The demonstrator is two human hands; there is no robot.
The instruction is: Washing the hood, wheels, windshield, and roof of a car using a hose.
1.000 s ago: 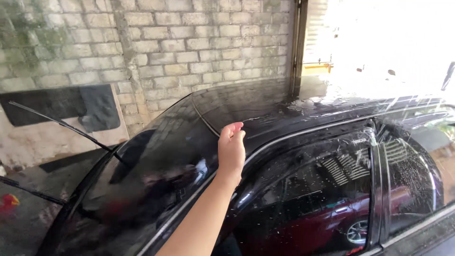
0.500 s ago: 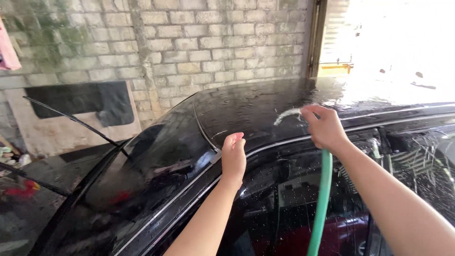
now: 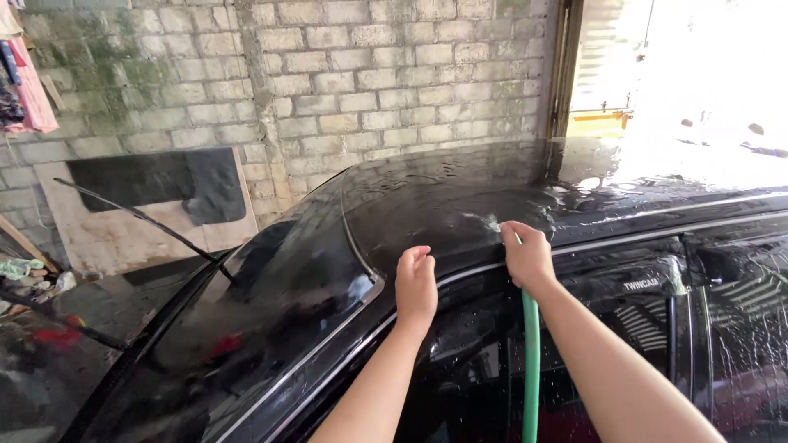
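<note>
Head view: right hand (image 3: 528, 256) gripping green hose (image 3: 531, 369) has dropped toward 7 o'clock onto wet car roof (image 3: 460, 193); left hand (image 3: 416, 283) loosely curled, empty, unchanged

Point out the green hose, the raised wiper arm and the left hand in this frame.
green hose (image 3: 531, 361): head view, on the length hanging below the right hand.
raised wiper arm (image 3: 139, 215): head view, mid-arm.
left hand (image 3: 415, 285): head view, back of the hand.
</note>
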